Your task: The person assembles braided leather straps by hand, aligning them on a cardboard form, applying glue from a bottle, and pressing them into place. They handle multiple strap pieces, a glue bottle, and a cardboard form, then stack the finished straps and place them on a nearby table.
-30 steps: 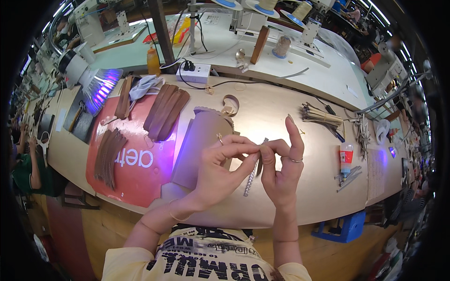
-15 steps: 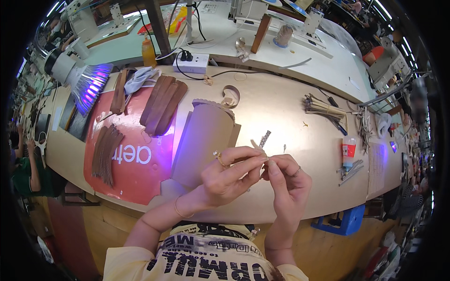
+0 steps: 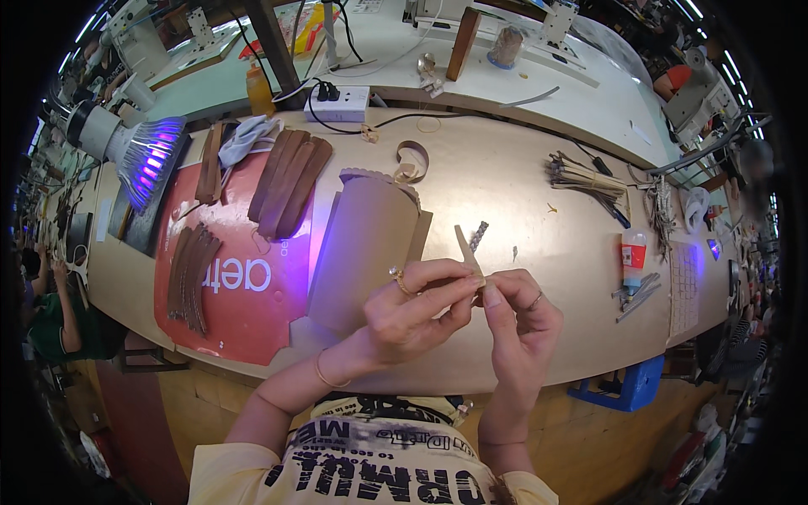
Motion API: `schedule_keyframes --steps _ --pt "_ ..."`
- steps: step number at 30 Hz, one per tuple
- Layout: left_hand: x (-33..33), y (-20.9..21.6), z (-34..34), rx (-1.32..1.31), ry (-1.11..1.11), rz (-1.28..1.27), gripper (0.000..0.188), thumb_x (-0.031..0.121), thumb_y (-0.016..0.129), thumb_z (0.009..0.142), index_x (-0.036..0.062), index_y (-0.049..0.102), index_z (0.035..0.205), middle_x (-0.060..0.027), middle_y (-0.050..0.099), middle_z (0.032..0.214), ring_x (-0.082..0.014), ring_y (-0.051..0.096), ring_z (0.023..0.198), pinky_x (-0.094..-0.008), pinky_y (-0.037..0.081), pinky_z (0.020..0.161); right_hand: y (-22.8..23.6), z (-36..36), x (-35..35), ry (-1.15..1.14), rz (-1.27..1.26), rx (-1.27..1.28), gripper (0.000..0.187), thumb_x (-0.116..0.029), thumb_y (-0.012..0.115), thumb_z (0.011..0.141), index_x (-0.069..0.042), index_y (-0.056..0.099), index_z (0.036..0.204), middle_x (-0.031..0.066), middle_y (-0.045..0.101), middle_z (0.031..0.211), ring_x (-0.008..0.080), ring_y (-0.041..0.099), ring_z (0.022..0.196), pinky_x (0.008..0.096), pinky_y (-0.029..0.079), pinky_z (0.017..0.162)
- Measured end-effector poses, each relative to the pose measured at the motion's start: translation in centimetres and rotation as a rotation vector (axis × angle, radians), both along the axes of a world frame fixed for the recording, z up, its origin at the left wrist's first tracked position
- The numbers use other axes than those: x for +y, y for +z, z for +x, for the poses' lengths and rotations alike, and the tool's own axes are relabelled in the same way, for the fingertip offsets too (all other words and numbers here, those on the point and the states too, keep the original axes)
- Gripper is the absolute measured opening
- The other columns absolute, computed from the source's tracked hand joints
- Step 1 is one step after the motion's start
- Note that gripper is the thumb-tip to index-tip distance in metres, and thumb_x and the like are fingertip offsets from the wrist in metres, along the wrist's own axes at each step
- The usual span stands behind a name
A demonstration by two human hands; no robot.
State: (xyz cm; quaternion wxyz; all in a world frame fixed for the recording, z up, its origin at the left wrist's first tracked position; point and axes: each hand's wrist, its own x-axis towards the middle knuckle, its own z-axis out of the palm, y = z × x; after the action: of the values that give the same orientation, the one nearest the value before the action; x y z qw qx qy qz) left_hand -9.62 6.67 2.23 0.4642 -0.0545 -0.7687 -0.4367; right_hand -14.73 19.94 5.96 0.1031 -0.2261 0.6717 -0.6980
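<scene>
On my feed a smooth golden-tan tabletop [image 3: 581, 337] fills the middle of a workshop, with a white sewing bench [image 3: 480, 97] behind it and a blue plastic stool [image 3: 641, 383] by its near edge. Over the tabletop the left hand [image 3: 421, 311] pinches a thin, tapered tan strip [image 3: 464, 244] beside a braided silvery strip [image 3: 479, 236], the right hand [image 3: 519, 324] close against it. Fingers hide both strips' lower ends, so I can't tell what the right hand grips, and the co-worker [image 3: 55, 311] at far left is blurred.
</scene>
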Motion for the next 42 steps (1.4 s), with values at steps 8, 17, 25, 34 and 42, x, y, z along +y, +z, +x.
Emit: schedule_keyframes --steps 8,17,25,34,42 --pt "0.2 0.0 -0.4 -0.009 -0.003 0.043 0.029 -0.009 0.071 0.071 -0.0007 0.072 0.099 -0.0118 0.065 0.103 -0.0186 0.071 0.078 -0.0254 0.060 0.067 0.0 0.1 0.3 0.002 0.047 0.068 0.011 0.002 0.060 0.090 0.004 0.068 0.098 0.0086 0.065 0.092 0.0127 0.060 0.082 0.0243 0.046 0.073" --pt "0.6 0.0 -0.2 -0.028 -0.003 0.032 0.029 -0.006 0.071 0.071 -0.0005 0.072 0.099 -0.0108 0.066 0.100 -0.0172 0.071 0.078 -0.0255 0.060 0.066 -0.2 0.0 0.5 -0.005 0.039 0.065 0.010 0.002 0.060 0.091 0.004 0.068 0.097 0.0081 0.065 0.091 0.0114 0.059 0.080 0.0234 0.046 0.071" --pt "0.9 0.3 -0.7 -0.187 -0.133 0.353 0.022 -0.004 0.073 0.076 0.0001 0.073 0.098 -0.0104 0.069 0.099 -0.0165 0.071 0.086 -0.0256 0.061 0.075 -0.7 0.0 0.4 -0.062 0.088 0.164 0.010 0.001 0.059 0.092 0.003 0.067 0.098 0.0074 0.063 0.091 0.0084 0.057 0.074 0.0219 0.045 0.063" --pt "1.1 1.0 -1.0 -0.272 -0.168 0.408 0.017 -0.003 0.071 0.079 -0.0025 0.073 0.096 -0.0116 0.070 0.097 -0.0167 0.072 0.083 -0.0263 0.062 0.074 -1.7 -0.3 0.5 -0.138 0.166 0.265 0.007 -0.002 0.062 0.091 0.001 0.067 0.096 0.0097 0.064 0.092 0.0198 0.060 0.084 0.0298 0.047 0.077" --pt "1.4 1.0 -1.1 -0.314 -0.184 0.447 0.016 -0.003 0.070 0.081 -0.0037 0.073 0.097 -0.0124 0.070 0.097 -0.0165 0.071 0.083 -0.0263 0.062 0.075 -2.1 0.0 0.6 -0.205 0.252 0.310 0.006 -0.004 0.065 0.089 -0.002 0.067 0.094 0.0090 0.064 0.091 0.0239 0.058 0.089 0.0343 0.045 0.081"
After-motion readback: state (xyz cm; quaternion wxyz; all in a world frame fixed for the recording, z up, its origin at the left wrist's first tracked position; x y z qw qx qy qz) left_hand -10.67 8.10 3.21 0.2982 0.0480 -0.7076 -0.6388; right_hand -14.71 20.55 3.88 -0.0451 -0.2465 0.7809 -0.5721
